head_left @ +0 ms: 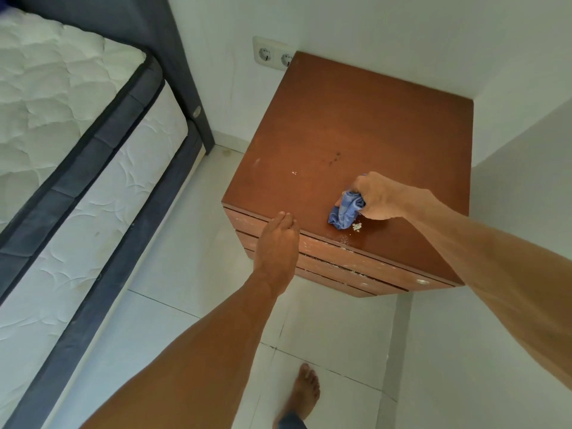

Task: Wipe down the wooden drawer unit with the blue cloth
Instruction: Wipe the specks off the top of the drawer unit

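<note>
The wooden drawer unit [356,128] stands in a white corner, its reddish-brown top seen from above and its drawer fronts facing me. My right hand [379,196] grips the bunched blue cloth [345,212] and presses it onto the top near the front edge. Small white crumbs [357,226] lie just beside the cloth, and dark specks [335,157] mark the middle of the top. My left hand [278,239] is held flat with fingers together at the front edge of the top, left of the cloth, holding nothing.
A bed with a white quilted mattress [62,97] and dark frame fills the left side. A double wall socket [272,55] sits behind the unit's back left corner. White walls close in behind and to the right. My bare foot [305,388] stands on the white tiled floor.
</note>
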